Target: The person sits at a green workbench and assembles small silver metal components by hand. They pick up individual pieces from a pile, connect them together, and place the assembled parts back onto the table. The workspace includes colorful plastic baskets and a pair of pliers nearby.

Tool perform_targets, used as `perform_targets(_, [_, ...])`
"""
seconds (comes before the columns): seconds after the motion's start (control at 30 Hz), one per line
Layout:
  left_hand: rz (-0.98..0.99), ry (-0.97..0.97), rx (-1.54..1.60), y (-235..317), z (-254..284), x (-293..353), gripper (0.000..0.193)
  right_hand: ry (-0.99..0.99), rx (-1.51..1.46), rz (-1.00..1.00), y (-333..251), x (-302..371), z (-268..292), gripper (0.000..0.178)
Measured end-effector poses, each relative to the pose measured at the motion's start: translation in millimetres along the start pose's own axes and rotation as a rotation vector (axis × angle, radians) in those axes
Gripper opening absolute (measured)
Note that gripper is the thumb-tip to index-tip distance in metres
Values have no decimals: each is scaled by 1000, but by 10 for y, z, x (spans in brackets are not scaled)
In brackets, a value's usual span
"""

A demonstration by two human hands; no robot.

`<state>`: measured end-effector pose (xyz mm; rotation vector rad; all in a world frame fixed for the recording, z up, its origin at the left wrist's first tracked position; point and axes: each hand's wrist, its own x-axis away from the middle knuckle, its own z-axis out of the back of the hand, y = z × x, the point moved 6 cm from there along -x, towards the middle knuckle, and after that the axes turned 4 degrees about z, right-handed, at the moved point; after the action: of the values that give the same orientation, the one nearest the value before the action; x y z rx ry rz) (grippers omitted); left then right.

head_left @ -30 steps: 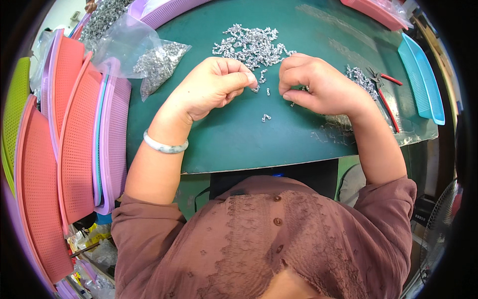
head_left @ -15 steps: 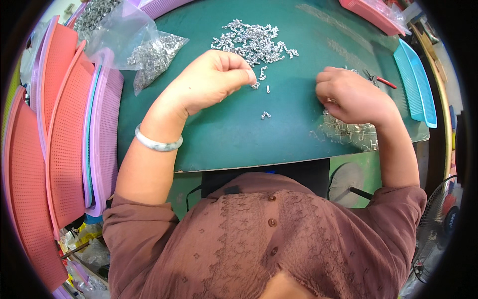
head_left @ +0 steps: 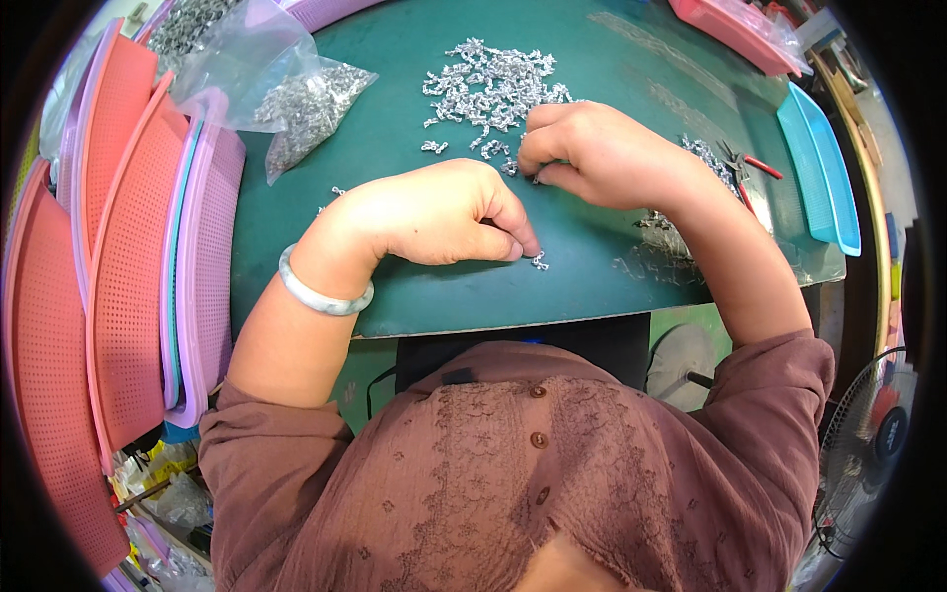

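Note:
Small silvery metal parts lie in a loose pile (head_left: 488,84) on the green tabletop (head_left: 444,296). My left hand (head_left: 444,212), a pale bangle (head_left: 321,296) on its wrist, is closed in a pinch low over the table. At its fingertips is a small linked metal part (head_left: 540,262). My right hand (head_left: 597,153) reaches in at the pile's near edge, thumb and fingers pinched against the table. A tiny metal piece (head_left: 536,180) shows at those fingertips, mostly hidden. A few loose parts (head_left: 493,148) lie between the pile and my hands.
Behind my right wrist lie more metal parts (head_left: 702,153) and red-handled pliers (head_left: 762,167). A blue basket (head_left: 819,168) stands at the right edge, a pink one (head_left: 730,35) at the far right. Left are a clear bag of parts (head_left: 316,109) and stacked pink and purple baskets (head_left: 138,296).
My right hand has swung left from the table's right side to the pile's near edge. My left hand has come nearer to me, down to the loose part. Parts now lie left of my left wrist.

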<state>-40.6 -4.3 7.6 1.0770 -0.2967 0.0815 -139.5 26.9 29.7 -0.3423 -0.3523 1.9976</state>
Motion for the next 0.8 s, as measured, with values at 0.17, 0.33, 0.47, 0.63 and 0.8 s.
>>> perform_targets(0.17, [94,114,8,-81,84,-26,15,61,-98,-14,93,33,-31,9])
perform_targets(0.33, [154,395,358,-222,241,-42,11,237,-581,-211,215,138,-2,6])
perform_targets(0.47, [124,533,446,-181,265,-32,10,352,-717,-211,174,158,-1,7])
perform_targets(0.63, [62,568,518,-125,277,-31,9,447,-658,-145,126,166,22,9])
perform_targets(0.8, [56,603,669,-188,277,-50,9,474,-881,-162,176,172,23,16])
